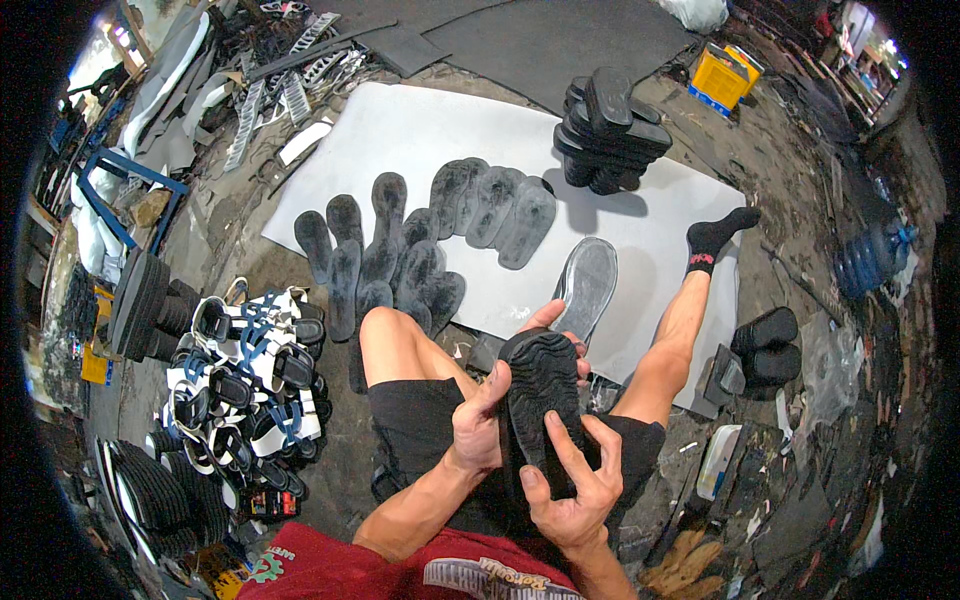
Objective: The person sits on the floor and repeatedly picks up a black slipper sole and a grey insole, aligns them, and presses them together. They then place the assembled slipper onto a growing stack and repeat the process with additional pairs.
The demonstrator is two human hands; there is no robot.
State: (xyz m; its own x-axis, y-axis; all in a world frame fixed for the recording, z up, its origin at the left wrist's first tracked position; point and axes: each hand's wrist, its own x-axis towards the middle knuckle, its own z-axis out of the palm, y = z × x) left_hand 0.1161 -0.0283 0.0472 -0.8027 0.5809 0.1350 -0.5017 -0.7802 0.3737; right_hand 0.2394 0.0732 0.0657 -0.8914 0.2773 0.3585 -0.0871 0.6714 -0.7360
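The black treaded sole point(541, 395) is held upright over the person's lap, tread side toward the camera, between both hands. The left hand point(478, 425) wraps the sole's left edge, with fingers reaching behind it and fingertips point(572, 345) showing past the top right edge; the hand is clamped on the sole. The right hand point(572, 480) grips the lower end, thumb and forefinger spread flat on the tread, likewise clamped. This two-point grip appears to steady the piece and press it flat, though what lies behind it cannot be seen.

Directly beyond the top of the sole, a grey insole point(587, 283) lies flat on the white sheet point(420, 130), between the person's legs and within reach. Further left on the sheet, a row of grey coated soles point(420, 240) is spread in overlapping fashion, surfaces up, probably to keep the coated faces exposed. A stack of black soles point(610, 130) stands at the far right of the sheet. The right foot wears a black sock point(715, 238).

Left of the person lies a heap of finished sandals point(250, 375) with white and blue straps. A yellow box point(725, 78) sits at the upper right.

Hidden or unclear: the rear face of the held sole, the left foot, and the dark items at the left rim, which the lens distorts
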